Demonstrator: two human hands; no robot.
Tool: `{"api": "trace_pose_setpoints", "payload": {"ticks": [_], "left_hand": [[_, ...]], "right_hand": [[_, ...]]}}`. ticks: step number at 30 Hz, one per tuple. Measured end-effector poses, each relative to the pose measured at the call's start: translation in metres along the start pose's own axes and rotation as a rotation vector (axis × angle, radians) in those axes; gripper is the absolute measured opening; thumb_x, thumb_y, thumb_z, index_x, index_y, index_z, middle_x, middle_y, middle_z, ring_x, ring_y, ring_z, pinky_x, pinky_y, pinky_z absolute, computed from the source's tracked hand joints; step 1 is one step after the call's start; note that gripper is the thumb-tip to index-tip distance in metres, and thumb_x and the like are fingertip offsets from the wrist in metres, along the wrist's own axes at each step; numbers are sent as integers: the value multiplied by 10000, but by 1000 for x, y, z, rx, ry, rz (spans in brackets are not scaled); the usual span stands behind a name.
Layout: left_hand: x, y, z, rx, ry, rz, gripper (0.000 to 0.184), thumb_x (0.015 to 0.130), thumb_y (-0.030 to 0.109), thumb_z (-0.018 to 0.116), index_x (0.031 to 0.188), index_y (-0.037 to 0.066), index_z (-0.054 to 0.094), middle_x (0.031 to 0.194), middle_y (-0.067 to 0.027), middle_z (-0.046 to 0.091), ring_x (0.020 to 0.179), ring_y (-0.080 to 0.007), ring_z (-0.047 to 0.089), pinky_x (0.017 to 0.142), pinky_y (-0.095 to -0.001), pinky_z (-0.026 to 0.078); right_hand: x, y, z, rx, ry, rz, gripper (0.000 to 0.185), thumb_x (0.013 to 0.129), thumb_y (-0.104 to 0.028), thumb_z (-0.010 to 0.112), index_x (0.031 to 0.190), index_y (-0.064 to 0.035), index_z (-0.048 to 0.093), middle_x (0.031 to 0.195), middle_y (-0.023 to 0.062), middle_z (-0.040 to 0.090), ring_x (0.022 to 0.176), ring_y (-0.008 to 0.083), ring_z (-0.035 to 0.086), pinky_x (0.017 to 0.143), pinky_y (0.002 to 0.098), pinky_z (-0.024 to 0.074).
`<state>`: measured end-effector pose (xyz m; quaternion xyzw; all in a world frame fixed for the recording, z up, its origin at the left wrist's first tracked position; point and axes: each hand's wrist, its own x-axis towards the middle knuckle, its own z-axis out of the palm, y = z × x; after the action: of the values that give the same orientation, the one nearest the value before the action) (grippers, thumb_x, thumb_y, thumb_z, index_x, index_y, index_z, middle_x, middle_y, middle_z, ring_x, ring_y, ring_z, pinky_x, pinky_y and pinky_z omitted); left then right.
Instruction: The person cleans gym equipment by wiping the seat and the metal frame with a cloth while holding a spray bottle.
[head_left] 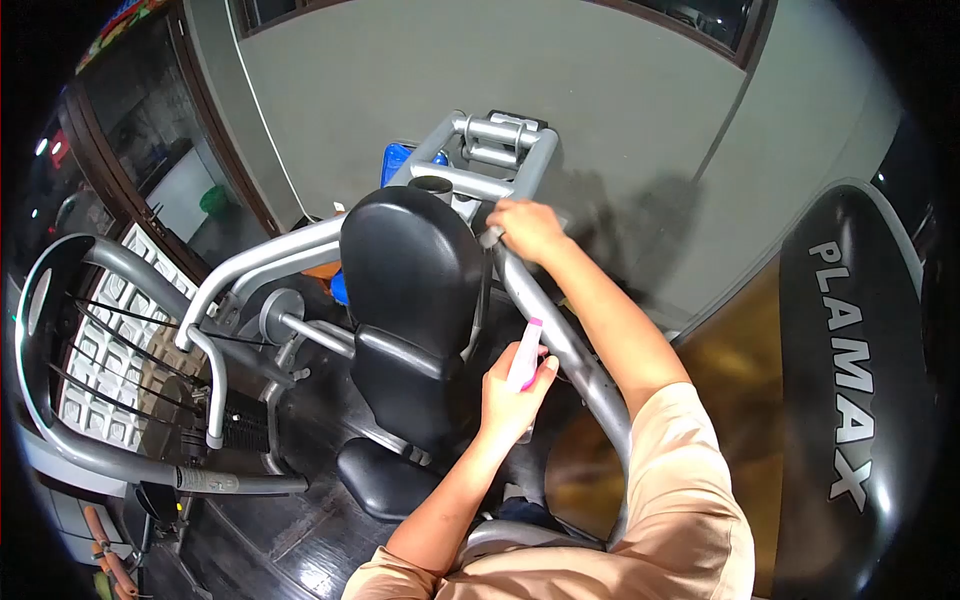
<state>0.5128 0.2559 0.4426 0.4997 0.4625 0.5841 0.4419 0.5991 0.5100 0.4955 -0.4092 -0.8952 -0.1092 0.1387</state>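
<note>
My left hand point(512, 395) is closed around a slim white bottle with pink parts point(526, 367), its pink tip pointing up and away from me. The bottle is beside a long silver frame tube point(555, 325) of an exercise machine. Farther out, my right hand point(530, 230) has its fingers curled in at the upper end of that tube. Something small and greyish shows at its fingertips, too little to name. Left of both hands stands the machine's black padded backrest point(410, 265), with a black seat pad point(385, 480) below it.
Silver bars and a curved guard with cables point(45, 330) lie to the left. At the right rises a large black panel lettered PLAMAX point(845, 380). A grey wall point(620, 110) stands behind, with something blue point(396, 160) near the backrest. The floor point(310, 540) is dark and shiny.
</note>
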Motion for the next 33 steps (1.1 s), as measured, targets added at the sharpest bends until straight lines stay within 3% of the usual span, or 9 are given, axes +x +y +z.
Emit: {"api": "trace_pose_setpoints", "payload": {"ticks": [5, 7, 9, 13, 17, 21, 23, 29, 33], "left_hand": [[0, -1, 0, 14, -6, 3, 202, 906, 77, 751, 1081, 12, 675, 776, -9, 648, 658, -73, 610, 602, -249, 491], [0, 2, 1, -9, 26, -37, 227, 885, 186, 798, 1003, 25, 689, 710, -16, 600, 667, -70, 539, 645, -256, 476], [-1, -2, 1, 18, 9, -11, 212, 899, 140, 774, 1050, 23, 682, 743, -12, 624, 662, -72, 575, 631, -253, 495], [0, -9, 0, 26, -25, -13, 229, 912, 106, 755, 1106, 17, 672, 783, -10, 652, 666, -77, 616, 627, -251, 523], [-1, -8, 0, 40, -23, -26, 246, 911, 117, 758, 1112, 9, 668, 791, -12, 656, 672, -79, 619, 633, -252, 526], [0, -4, 0, -3, 5, -43, 232, 902, 151, 773, 1063, 12, 681, 751, -19, 637, 662, -76, 581, 634, -258, 501], [-1, -2, 2, -62, 30, -64, 224, 890, 181, 790, 1011, 19, 693, 707, -26, 617, 649, -74, 542, 630, -263, 475], [3, -12, -2, 1, -10, 0, 247, 920, 127, 756, 1115, 4, 667, 825, -14, 655, 688, -76, 614, 649, -258, 537], [7, -5, -5, -64, 0, -55, 235, 919, 124, 754, 1107, 10, 671, 844, -14, 653, 700, -77, 611, 651, -260, 538]], "right_hand": [[-12, -1, -9, 70, -75, -144, 187, 794, -145, 675, 959, -193, 749, 1040, 34, 667, 1008, 304, 686, 824, 456, 588], [-7, 2, -9, 45, -72, -51, 184, 807, -158, 668, 967, -195, 752, 1029, 40, 671, 1005, 303, 691, 809, 452, 594], [-4, -4, -6, -81, 4, 53, 182, 826, -165, 650, 968, -198, 759, 1007, 49, 674, 1007, 295, 699, 794, 448, 600], [-20, -22, -18, 20, -168, -223, 186, 832, -158, 634, 950, -213, 767, 1040, 45, 668, 999, 295, 697, 788, 445, 603], [-20, -7, -11, -7, -15, -46, 181, 830, -158, 635, 944, -211, 765, 1032, 41, 666, 990, 296, 698, 787, 445, 601], [-35, -29, -21, 5, -203, -277, 194, 819, -146, 642, 950, -214, 767, 1012, 34, 649, 972, 297, 691, 777, 431, 597], [-41, -24, -22, 28, -104, -302, 195, 815, -136, 643, 944, -215, 765, 1024, 25, 647, 976, 286, 679, 770, 421, 600], [-54, -39, -36, -29, -199, -291, 198, 812, -140, 658, 951, -235, 762, 1040, 8, 659, 988, 253, 670, 775, 403, 602], [-58, -11, -19, 177, 14, -75, 235, 820, -118, 666, 1003, -234, 757, 1073, 12, 668, 1034, 279, 667, 860, 430, 572]]}}
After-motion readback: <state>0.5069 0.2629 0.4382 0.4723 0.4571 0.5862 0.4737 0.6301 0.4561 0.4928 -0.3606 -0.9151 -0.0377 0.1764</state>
